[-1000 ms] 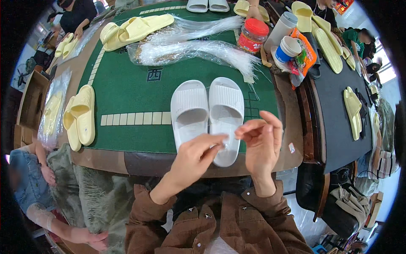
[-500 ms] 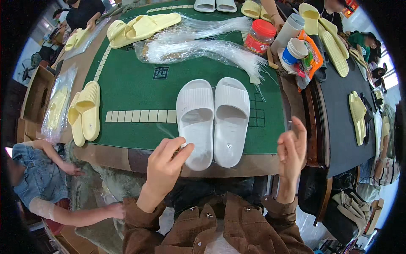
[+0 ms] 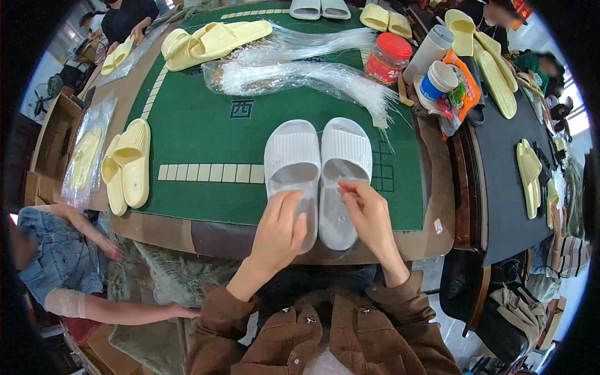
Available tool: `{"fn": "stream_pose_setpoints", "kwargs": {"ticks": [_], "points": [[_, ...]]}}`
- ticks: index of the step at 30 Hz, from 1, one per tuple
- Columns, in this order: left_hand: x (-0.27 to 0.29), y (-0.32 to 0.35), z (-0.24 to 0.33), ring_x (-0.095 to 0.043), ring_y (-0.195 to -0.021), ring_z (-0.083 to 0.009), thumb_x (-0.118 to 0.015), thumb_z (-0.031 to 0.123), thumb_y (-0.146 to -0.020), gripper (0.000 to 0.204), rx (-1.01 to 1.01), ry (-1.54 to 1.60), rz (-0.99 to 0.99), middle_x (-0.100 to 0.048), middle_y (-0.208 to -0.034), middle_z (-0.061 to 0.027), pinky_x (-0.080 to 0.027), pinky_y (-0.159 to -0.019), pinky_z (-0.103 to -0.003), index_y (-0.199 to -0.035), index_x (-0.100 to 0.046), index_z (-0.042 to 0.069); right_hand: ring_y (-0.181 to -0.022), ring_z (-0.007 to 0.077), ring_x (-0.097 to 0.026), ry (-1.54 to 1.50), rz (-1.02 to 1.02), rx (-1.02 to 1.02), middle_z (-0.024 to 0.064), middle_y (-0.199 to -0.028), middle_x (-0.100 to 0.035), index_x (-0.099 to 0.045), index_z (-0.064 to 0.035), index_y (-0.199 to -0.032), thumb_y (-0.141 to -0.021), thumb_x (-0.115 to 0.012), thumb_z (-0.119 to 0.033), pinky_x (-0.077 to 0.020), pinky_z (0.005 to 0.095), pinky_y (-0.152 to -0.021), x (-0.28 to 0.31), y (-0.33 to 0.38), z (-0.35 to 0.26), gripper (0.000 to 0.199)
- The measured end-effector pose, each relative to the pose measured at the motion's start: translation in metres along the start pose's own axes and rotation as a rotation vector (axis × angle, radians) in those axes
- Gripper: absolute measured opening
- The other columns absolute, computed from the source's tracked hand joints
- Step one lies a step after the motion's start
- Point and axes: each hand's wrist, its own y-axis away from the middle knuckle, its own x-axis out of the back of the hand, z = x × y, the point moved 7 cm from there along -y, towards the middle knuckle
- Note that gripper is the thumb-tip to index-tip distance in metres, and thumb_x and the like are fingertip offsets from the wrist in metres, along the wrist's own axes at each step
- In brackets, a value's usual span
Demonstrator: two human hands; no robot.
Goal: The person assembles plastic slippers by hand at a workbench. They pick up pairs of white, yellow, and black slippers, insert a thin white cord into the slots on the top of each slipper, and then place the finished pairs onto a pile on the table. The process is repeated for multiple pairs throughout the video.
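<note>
A pair of pale grey slide slippers lies side by side in front of me, toes pointing away: the left slipper (image 3: 291, 150) and the right slipper (image 3: 345, 147). Over the left slipper's footbed is my left hand (image 3: 275, 232), its fingers bent and a gap showing between thumb and forefinger. My right hand (image 3: 372, 220) reaches over the right slipper, thumb and forefinger drawn close together near the strap opening. Whatever sits between those fingertips is too small to make out. Both heels are partly covered by my hands. A small mark shows on the right footbed.
Bundles of clear plastic strands (image 3: 275, 76) lie across the green mat (image 3: 206, 134). Yellow slippers (image 3: 134, 164) rest at left, others (image 3: 215, 44) farther back. A red-lidded jar (image 3: 388, 58), grey bottle (image 3: 429, 53) and white tub (image 3: 439, 80) stand at right. Another person's arm (image 3: 125, 310) extends from the left.
My right hand has swung left from beside the mat to over the right slipper. My left hand has moved right over the left slipper, its thumb now apart from the forefinger.
</note>
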Motion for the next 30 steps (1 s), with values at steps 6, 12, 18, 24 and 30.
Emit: {"fn": "stream_pose_setpoints", "kwargs": {"ticks": [6, 12, 18, 24, 30], "points": [[-0.02, -0.022, -0.013, -0.045, -0.118, -0.0443, -0.064, 0.033, -0.086, 0.072, -0.078, -0.187, -0.025, -0.039, -0.133, -0.0307, -0.037, -0.102, -0.046, -0.134, -0.035, -0.012, -0.104, 0.0366, -0.056, 0.106, -0.029, 0.037, 0.0245, -0.116, -0.056, -0.053, 0.008, -0.119, -0.091, -0.055, -0.008, -0.0459, 0.0411, -0.087, -0.012, -0.016, 0.003, 0.032], [-0.041, -0.055, -0.028, -0.052, -0.108, -0.0428, -0.076, 0.047, -0.069, 0.086, 0.101, -0.232, -0.187, -0.048, -0.119, -0.0307, -0.043, -0.092, -0.047, -0.12, -0.045, -0.015, -0.118, 0.0408, -0.043, 0.147, -0.053, -0.052, 0.0265, -0.121, -0.053, -0.053, 0.0061, -0.118, -0.096, -0.046, -0.026, -0.0315, 0.0448, -0.101, -0.032, -0.04, 0.028, 0.039], [-0.059, -0.07, -0.037, -0.063, -0.087, -0.0433, -0.074, 0.041, -0.069, 0.059, 0.23, -0.163, -0.229, -0.062, -0.095, -0.0304, -0.051, -0.076, -0.047, -0.093, -0.062, -0.012, -0.109, 0.0464, -0.047, 0.173, -0.006, -0.066, 0.0261, -0.116, -0.057, -0.058, 0.0017, -0.111, -0.096, -0.044, -0.029, -0.0337, 0.0525, -0.096, -0.039, -0.049, 0.033, 0.037], [-0.062, -0.068, -0.038, -0.061, -0.084, -0.0464, -0.069, 0.018, -0.073, 0.038, 0.173, -0.192, -0.069, -0.061, -0.096, -0.0303, -0.051, -0.074, -0.05, -0.097, -0.06, -0.01, -0.11, 0.0492, -0.045, 0.251, -0.074, -0.017, 0.0302, -0.118, -0.053, -0.052, 0.0054, -0.118, -0.095, -0.048, -0.027, -0.0322, 0.0532, -0.098, -0.042, -0.048, 0.033, 0.04], [-0.067, -0.066, -0.047, -0.063, -0.08, -0.0419, -0.068, 0.029, -0.077, 0.038, 0.176, -0.224, -0.118, -0.063, -0.087, -0.0286, -0.052, -0.069, -0.047, -0.086, -0.064, -0.007, -0.118, 0.0477, -0.043, 0.299, -0.089, 0.133, 0.0313, -0.132, -0.042, -0.048, 0.0049, -0.129, -0.093, -0.055, -0.018, -0.0338, 0.0508, -0.101, -0.035, -0.019, -0.004, 0.044]]}}
